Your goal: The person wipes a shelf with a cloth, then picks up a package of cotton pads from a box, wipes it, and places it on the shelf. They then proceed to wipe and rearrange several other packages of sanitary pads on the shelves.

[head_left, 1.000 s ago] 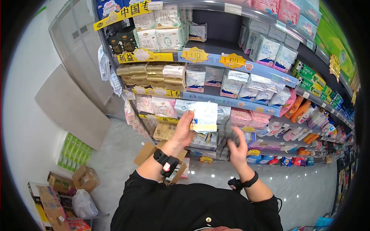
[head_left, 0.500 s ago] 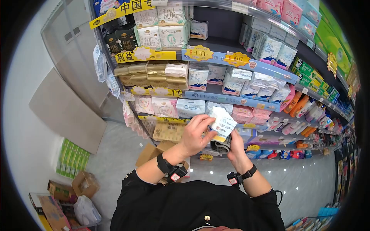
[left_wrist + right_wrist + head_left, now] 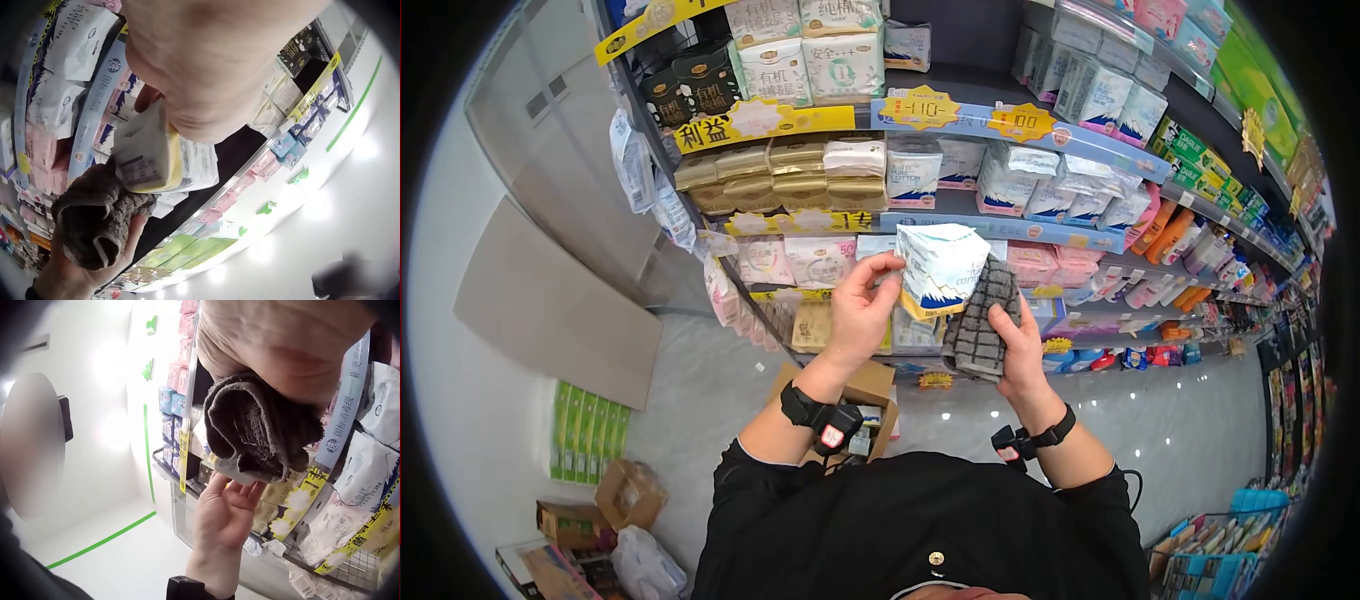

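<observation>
Head view: the left hand [image 3: 862, 312] pinches the left side of a white and light-blue soft pack [image 3: 943, 265] printed with dark-blue mountains and a yellow bottom band. The right hand [image 3: 1022, 352], apart from the left, grips a folded dark-grey checked cloth [image 3: 978, 330], thumb across its face. The cloth lies just at the pack's right edge; whether the two touch is hard to tell. Pack and cloth are held up before the dark shelf unit [image 3: 970, 85], below the blue label strip [image 3: 1025, 233] on the front edge of a middle shelf. At that shelf's left end sit glossy gold packs [image 3: 800, 190]; right of them stands a white, mountain-printed cotton pack [image 3: 912, 180]. An open brown cardboard box [image 3: 872, 381] stands on the grey floor [image 3: 710, 385]. The right wrist view shows the cloth's rolled, fuzzy end.
</observation>
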Demonstrator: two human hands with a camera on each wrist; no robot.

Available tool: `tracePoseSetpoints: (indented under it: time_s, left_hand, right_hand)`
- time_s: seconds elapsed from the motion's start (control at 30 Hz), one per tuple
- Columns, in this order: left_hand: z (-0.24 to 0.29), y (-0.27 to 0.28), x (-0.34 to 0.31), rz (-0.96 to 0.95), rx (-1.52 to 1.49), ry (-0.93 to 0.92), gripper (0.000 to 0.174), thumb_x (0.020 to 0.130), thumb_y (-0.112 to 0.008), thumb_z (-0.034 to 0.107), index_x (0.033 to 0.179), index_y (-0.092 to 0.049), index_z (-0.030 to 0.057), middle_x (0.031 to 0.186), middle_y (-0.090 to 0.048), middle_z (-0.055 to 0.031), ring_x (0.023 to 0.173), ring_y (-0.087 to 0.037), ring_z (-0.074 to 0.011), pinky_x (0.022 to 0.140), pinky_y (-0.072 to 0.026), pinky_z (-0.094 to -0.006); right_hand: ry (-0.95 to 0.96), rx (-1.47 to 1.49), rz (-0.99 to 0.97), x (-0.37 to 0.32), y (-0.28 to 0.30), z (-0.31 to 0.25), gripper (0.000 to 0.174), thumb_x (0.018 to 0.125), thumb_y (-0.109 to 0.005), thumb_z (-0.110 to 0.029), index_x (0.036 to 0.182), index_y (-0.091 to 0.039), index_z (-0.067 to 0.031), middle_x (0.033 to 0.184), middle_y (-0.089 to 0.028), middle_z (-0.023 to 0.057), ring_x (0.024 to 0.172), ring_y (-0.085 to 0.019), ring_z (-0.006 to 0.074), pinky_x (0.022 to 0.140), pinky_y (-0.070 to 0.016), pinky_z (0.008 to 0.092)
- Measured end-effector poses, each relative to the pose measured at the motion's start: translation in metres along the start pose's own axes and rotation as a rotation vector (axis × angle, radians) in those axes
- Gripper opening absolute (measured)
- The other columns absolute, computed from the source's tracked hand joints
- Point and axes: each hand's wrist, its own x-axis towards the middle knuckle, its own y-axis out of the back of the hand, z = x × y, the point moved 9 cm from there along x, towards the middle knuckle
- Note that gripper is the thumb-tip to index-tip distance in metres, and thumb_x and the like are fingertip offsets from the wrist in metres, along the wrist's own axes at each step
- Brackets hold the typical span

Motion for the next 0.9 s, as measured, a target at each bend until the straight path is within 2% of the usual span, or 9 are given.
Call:
tracePoseSetpoints:
  time_s: [0.07,0.27,0.33,0.37,0.43,0.6,0.67,0.77,0.9]
  left_hand:
    - [0.007,0.001,0.003,0.006,0.091,-0.003,0.024,0.092,-0.057,0.004,0.115,-0.053,-0.0018,0.122,-0.052,-0.0073,0.100,-0.059,-0.0138,0.087,-0.0463,-0.0241]
    - [0.021,-0.022,0.014,-0.109,0.014,-0.083,0.049,0.088,-0.070,0.025,0.124,-0.050,-0.0016,0.134,-0.040,-0.0108,0.118,-0.050,-0.0191,0.095,-0.0458,-0.0323]
    - [0.021,-0.030,0.021,-0.110,-0.058,-0.042,0.068,0.079,-0.079,0.034,0.127,-0.047,-0.0014,0.135,-0.038,-0.0120,0.124,-0.044,-0.0210,0.099,-0.0439,-0.0375]
    - [0.020,-0.033,0.024,-0.102,-0.055,-0.044,0.068,0.079,-0.079,0.034,0.127,-0.047,-0.0014,0.135,-0.038,-0.0120,0.124,-0.044,-0.0210,0.099,-0.0439,-0.0375]
    - [0.022,-0.039,0.032,-0.093,0.120,-0.072,0.082,0.068,-0.085,0.040,0.127,-0.047,-0.0021,0.133,-0.040,-0.0118,0.123,-0.044,-0.0225,0.098,-0.0438,-0.0370]
    - [0.034,-0.075,0.056,-0.117,0.369,-0.138,0.090,0.061,-0.090,0.029,0.131,-0.042,-0.0022,0.130,-0.045,-0.0120,0.122,-0.046,-0.0216,0.095,-0.0431,-0.0337]
    - [0.015,-0.088,0.070,-0.076,0.169,-0.047,0.088,0.065,-0.086,0.020,0.135,-0.037,-0.0011,0.128,-0.048,-0.0119,0.118,-0.050,-0.0207,0.097,-0.0423,-0.0339]
    - [0.009,-0.113,0.088,0.027,0.131,-0.043,0.086,0.067,-0.083,0.016,0.136,-0.034,-0.0005,0.125,-0.052,-0.0117,0.115,-0.052,-0.0200,0.097,-0.0423,-0.0338]
    - [0.067,-0.121,0.110,0.139,0.326,-0.257,0.080,0.069,-0.082,0.018,0.134,-0.039,-0.0006,0.123,-0.053,-0.0116,0.116,-0.051,-0.0198,0.099,-0.0412,-0.0338]
  right_hand:
    - [0.067,-0.021,-0.014,-0.001,-0.004,-0.005,0.045,0.090,-0.063,-0.015,0.130,-0.046,-0.0044,0.109,-0.062,0.0061,0.093,-0.062,0.0150,0.081,-0.0526,0.0309]
    - [0.187,-0.166,-0.086,-0.004,-0.008,-0.023,0.053,0.088,-0.065,-0.011,0.134,-0.042,-0.0010,0.116,-0.059,0.0071,0.104,-0.057,0.0150,0.091,-0.0464,0.0305]
    - [0.232,-0.211,-0.115,-0.003,-0.006,-0.030,0.056,0.087,-0.065,-0.010,0.136,-0.041,-0.0002,0.119,-0.058,0.0077,0.107,-0.056,0.0154,0.095,-0.0440,0.0305]
    - [0.277,-0.290,-0.144,-0.002,-0.005,-0.037,0.058,0.086,-0.066,-0.010,0.137,-0.040,0.0002,0.121,-0.057,0.0078,0.109,-0.055,0.0158,0.096,-0.0422,0.0303]
    - [0.309,-0.362,-0.180,0.000,-0.004,-0.048,0.059,0.082,-0.067,-0.007,0.135,-0.042,0.0016,0.122,-0.055,0.0097,0.111,-0.053,0.0176,0.098,-0.0397,0.0309]
    - [0.496,-0.604,-0.353,0.019,0.005,-0.088,0.058,0.071,-0.068,-0.006,0.126,-0.050,0.0026,0.120,-0.054,0.0164,0.113,-0.052,0.0253,0.099,-0.0385,0.0364]
    - [0.629,-0.690,-0.498,0.028,0.012,-0.105,0.059,0.068,-0.069,-0.005,0.123,-0.053,0.0023,0.119,-0.054,0.0183,0.112,-0.053,0.0300,0.099,-0.0387,0.0372]
    - [0.634,-0.685,-0.541,0.048,0.042,-0.127,0.059,0.063,-0.071,-0.005,0.120,-0.056,0.0018,0.120,-0.055,0.0205,0.113,-0.054,0.0333,0.098,-0.0395,0.0378]
    - [0.617,-0.712,-0.601,0.071,0.094,-0.150,0.059,0.059,-0.071,-0.005,0.117,-0.059,0.0019,0.122,-0.056,0.0220,0.114,-0.055,0.0345,0.099,-0.0401,0.0390]
